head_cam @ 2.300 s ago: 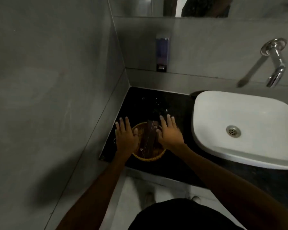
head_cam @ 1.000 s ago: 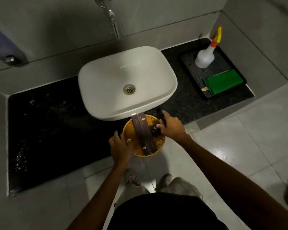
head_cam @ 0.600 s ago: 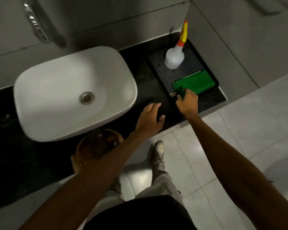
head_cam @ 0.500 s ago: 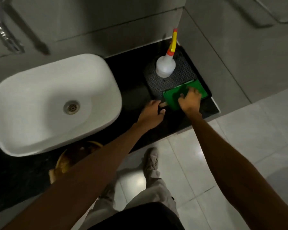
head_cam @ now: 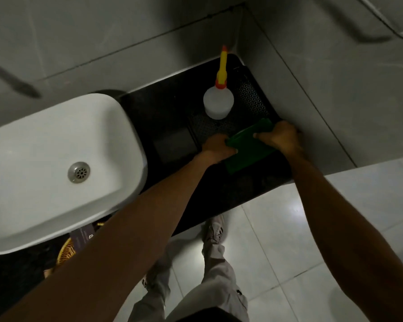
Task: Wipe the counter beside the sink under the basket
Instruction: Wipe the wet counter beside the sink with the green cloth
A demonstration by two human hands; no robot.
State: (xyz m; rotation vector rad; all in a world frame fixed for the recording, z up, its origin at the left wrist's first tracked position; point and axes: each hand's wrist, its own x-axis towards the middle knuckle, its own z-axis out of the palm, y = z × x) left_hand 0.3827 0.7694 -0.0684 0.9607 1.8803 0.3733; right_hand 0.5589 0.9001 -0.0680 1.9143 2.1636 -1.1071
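Observation:
A folded green cloth (head_cam: 247,149) lies on the black tray (head_cam: 254,98) at the right end of the dark counter (head_cam: 170,108). My left hand (head_cam: 215,147) grips its left edge and my right hand (head_cam: 280,138) grips its right edge. The yellow woven basket (head_cam: 66,251) sits on the counter in front of the white sink (head_cam: 56,163), mostly hidden under my left forearm, with a dark box (head_cam: 80,238) in it.
A white squeeze bottle (head_cam: 218,102) with a yellow and orange nozzle stands at the back of the tray. Grey walls close the counter at the back and right. Pale floor tiles and my shoes (head_cam: 213,230) lie below the counter's front edge.
Both hands carried the basket from the left of the sink to its front, let it go, and reached right to the tray. They now hold the green cloth.

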